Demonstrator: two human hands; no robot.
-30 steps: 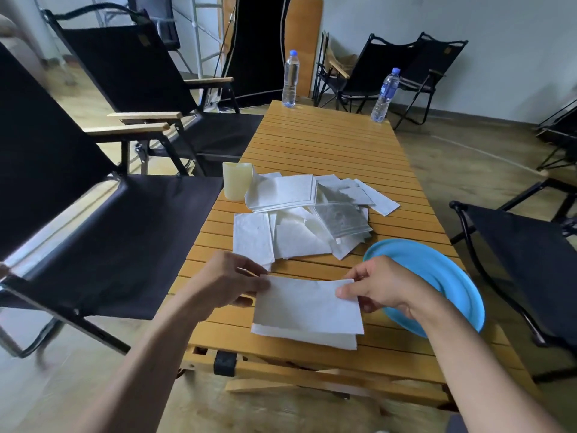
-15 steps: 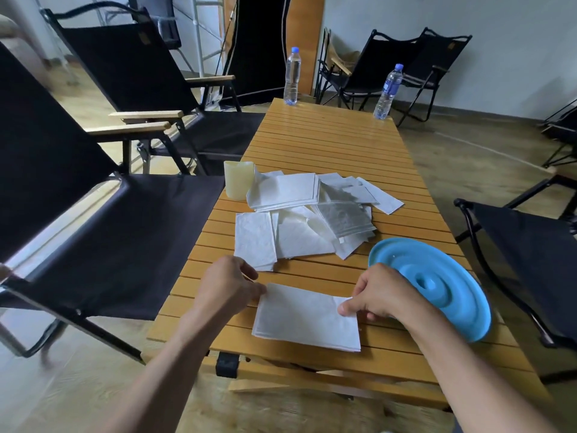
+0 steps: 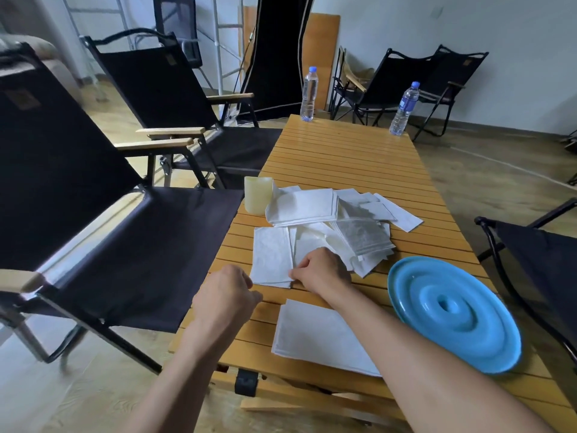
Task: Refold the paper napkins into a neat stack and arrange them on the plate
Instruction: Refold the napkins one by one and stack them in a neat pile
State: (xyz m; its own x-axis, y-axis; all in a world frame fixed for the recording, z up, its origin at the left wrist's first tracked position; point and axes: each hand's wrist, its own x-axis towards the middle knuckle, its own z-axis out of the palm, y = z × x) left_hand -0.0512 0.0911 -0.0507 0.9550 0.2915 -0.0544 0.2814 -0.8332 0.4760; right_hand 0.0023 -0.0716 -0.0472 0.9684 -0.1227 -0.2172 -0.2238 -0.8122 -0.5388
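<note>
- One folded napkin (image 3: 321,334) lies flat near the front edge of the table, white, rectangular, with tidy edges; the right forearm passes over its right part.
- Behind it a loose pile of napkins (image 3: 331,226) is spread in the middle of the table, white and overlapping at different angles, some looking grey.
- The right hand (image 3: 321,270) is curled and pinches the near corner of a single napkin (image 3: 271,256) at the left of the pile.
- The left hand (image 3: 226,295) is loosely closed above the table's left edge and holds nothing.
- The table (image 3: 349,160) is of yellow wooden slats; black folding chairs (image 3: 103,189) stand around it on a wooden floor.
- The blue plate (image 3: 452,314) sits at the front right, with nothing on it.
- A pale cup (image 3: 257,195) stands just beside the pile; its inside cannot be seen.
- Two water bottles (image 3: 309,93) stand at the far end.
</note>
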